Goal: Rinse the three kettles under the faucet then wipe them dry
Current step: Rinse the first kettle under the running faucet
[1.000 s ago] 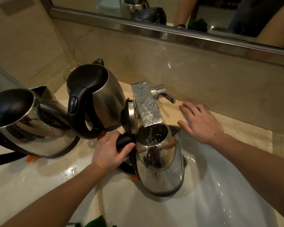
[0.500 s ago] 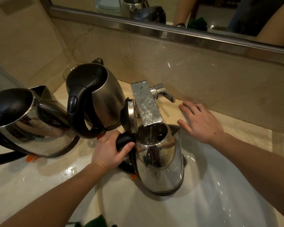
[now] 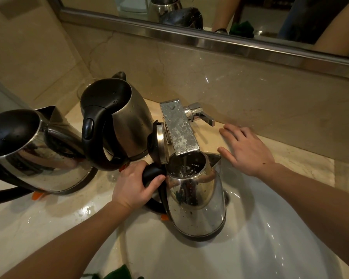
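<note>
The left hand [image 3: 135, 184] grips the black handle [image 3: 151, 174] of an open steel kettle [image 3: 195, 200], held directly under the faucet [image 3: 179, 129] over the sink [image 3: 270, 248]. A thin stream runs into it. The right hand [image 3: 248, 150] lies flat, fingers straight, on the worktop [image 3: 302, 164] right of the faucet. A dull kettle [image 3: 127, 117] stands just left of the faucet, a shiny kettle [image 3: 34, 156] farther left.

Bathroom: marble vanity [image 3: 302, 164], basin [image 3: 270, 248], mirror [image 3: 260, 15].

The leftmost kettle [image 3: 38, 158] and green cloth [image 3: 117, 275] run off the view's edges.
</note>
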`<action>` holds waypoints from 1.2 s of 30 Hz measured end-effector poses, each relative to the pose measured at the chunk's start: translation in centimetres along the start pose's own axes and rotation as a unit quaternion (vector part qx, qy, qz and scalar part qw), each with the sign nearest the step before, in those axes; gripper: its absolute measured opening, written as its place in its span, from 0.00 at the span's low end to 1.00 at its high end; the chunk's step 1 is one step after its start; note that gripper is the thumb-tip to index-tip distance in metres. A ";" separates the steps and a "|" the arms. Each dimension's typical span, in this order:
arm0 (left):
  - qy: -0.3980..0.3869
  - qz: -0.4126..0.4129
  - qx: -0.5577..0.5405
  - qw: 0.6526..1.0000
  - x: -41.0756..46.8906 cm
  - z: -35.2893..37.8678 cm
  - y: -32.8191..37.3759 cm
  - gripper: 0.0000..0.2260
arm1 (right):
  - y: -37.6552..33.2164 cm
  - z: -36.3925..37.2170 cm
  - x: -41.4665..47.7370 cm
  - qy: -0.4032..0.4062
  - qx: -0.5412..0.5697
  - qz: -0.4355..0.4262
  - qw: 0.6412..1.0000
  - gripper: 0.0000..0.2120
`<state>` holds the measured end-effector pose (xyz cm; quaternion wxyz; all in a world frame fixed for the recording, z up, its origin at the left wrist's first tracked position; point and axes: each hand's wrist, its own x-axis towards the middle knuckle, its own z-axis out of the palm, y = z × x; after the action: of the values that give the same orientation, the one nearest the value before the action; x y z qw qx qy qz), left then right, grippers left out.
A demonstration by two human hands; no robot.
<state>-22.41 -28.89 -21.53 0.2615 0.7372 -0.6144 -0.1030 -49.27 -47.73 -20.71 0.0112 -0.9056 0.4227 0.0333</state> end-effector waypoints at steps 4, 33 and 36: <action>-0.001 -0.002 0.001 1.000 0.0 0.0 0.0 0.35 | 0.0 0.0 0.0 0.000 -0.003 -0.003 1.000 0.30; -0.008 -0.012 0.001 1.000 0.0 -0.4 0.5 0.33 | 0.1 -0.1 0.0 -0.008 -0.007 -0.002 1.000 0.31; -0.008 -0.014 0.000 1.000 0.0 -0.3 0.4 0.35 | 0.0 -0.1 0.0 -0.009 -0.006 -0.002 1.000 0.31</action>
<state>-22.63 -28.85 -21.02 0.2556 0.7448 -0.6060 -0.1126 -49.27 -47.78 -20.60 0.0092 -0.9061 0.4207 0.0441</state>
